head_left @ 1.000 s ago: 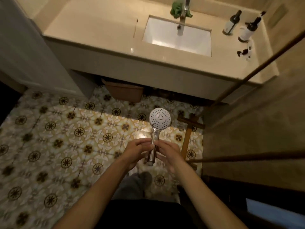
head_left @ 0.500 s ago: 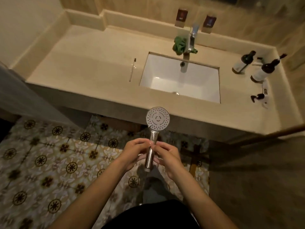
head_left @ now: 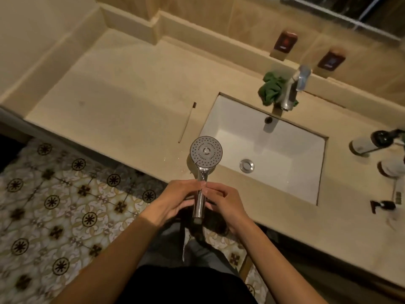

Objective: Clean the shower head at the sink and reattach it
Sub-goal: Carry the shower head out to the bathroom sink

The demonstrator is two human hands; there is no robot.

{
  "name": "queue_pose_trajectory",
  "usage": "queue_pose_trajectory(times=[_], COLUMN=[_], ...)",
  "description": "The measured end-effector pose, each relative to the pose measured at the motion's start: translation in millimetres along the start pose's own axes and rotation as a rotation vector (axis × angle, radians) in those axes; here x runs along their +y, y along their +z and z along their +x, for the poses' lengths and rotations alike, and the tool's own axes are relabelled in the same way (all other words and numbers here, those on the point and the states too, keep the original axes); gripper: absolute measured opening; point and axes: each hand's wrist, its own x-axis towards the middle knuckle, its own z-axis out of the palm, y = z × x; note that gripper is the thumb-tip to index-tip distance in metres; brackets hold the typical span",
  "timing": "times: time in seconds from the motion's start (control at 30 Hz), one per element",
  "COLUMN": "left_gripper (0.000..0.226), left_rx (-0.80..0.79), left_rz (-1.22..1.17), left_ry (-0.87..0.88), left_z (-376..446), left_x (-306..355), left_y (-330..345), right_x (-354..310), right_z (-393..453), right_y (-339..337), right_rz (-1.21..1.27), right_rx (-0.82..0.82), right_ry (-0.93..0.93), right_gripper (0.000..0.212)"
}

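A chrome shower head (head_left: 206, 151) with a round perforated face points up at me, detached, its handle running down between my hands. My left hand (head_left: 175, 199) grips the handle from the left and my right hand (head_left: 225, 201) from the right, fingertips meeting on it. The head hovers over the counter's front edge, just left of the white rectangular sink (head_left: 285, 172). A chrome faucet (head_left: 290, 94) stands behind the sink with a crumpled green cloth (head_left: 271, 88) beside it.
A beige counter (head_left: 122, 102) carries a thin toothbrush (head_left: 187, 122) left of the sink and dark-capped bottles (head_left: 370, 143) at the right. Two wall dispensers (head_left: 285, 41) hang above the faucet. Patterned floor tiles (head_left: 54, 205) lie at lower left.
The view has closed in on the counter and sink. The shower head, still held in both hands, now hovers over the counter edge instead of the floor.
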Motion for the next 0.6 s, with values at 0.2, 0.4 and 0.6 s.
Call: queue_pose_trajectory(times=[0.2,0.4,0.6], left_gripper=[0.037,0.033,0.023], left_rx=[0.029,0.134,0.165], left_rz=[0.001,-0.028,-0.179], left_ry=[0.033,0.039,0.085], left_z=[27,54,76], left_x=[50,92,113], left_y=[-54,-106,-126], right_x=[-50,-99,-116], right_z=[63,133,202], right_y=[39,74,96], right_rz=[-0.274,-0.567,-0.69], right_rx=[-0.12,-0.123,0.325], right_ry=[0.003,-0.142,-0.244], right_gripper=[0.014,0.023,0.013])
